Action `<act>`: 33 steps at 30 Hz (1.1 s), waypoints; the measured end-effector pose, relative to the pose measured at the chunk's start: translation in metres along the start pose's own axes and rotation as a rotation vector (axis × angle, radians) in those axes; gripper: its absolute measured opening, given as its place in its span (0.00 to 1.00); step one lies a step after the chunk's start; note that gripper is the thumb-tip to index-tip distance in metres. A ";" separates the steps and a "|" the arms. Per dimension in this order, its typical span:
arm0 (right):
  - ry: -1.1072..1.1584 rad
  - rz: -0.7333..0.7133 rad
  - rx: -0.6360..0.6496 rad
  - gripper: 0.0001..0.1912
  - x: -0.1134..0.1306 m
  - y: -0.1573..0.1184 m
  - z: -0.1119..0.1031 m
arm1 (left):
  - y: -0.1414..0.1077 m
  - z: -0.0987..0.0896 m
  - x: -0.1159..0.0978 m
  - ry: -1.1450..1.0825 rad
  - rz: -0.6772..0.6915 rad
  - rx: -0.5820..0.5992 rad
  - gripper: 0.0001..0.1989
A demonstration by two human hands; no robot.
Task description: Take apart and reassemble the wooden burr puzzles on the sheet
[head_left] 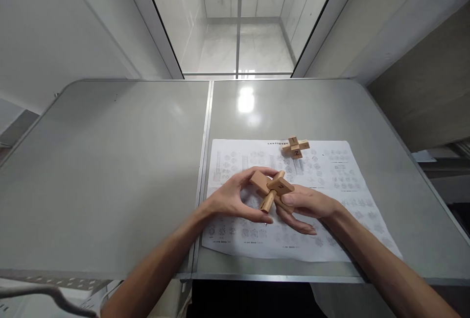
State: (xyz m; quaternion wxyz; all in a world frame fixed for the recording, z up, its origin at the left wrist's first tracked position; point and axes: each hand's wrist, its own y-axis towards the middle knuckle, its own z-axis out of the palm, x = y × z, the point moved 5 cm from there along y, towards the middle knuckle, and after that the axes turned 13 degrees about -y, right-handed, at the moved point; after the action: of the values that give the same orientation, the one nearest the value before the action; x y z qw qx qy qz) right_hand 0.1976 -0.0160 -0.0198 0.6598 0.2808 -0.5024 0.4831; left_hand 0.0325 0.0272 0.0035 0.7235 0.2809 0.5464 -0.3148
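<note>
A wooden interlocking puzzle point(280, 186) of light-coloured pieces, one marked with a dark "N"-like character, is held above a printed sheet. My left hand point(235, 195) curves around its left side, index finger along the top and thumb by the lower end of the round-edged rod. My right hand point(308, 203) grips the puzzle from the right, its thumb on the marked piece and the other fingers underneath. Beyond the hands, a smaller assembled wooden puzzle point(295, 147), cross-shaped and also marked, rests on the sheet's upper part.
The printed paper sheet point(348, 239), covered in small puzzle diagrams, lies on the right half of a grey folding table point(110, 171). A metal seam point(205, 146) divides the tabletop. Behind its far edge stands a glass panel point(220, 48); walls flank both sides.
</note>
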 end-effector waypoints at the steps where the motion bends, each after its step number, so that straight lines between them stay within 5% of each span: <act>1: -0.029 -0.010 -0.020 0.26 0.001 0.001 -0.002 | 0.000 -0.001 0.000 0.002 0.003 -0.015 0.43; 17: -0.217 -0.035 -0.788 0.18 0.006 -0.006 -0.030 | 0.003 -0.007 0.000 0.464 0.207 -0.324 0.41; 33: -0.408 -0.018 -0.900 0.19 0.007 -0.010 -0.033 | 0.003 -0.003 0.008 0.581 0.175 -0.279 0.40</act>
State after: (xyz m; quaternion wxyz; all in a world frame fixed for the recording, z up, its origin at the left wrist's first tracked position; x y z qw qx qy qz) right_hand 0.2195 0.0113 -0.0229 0.6080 0.0610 -0.7777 0.1478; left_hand 0.0341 0.0299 -0.0048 0.5934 0.3030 0.7413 -0.0804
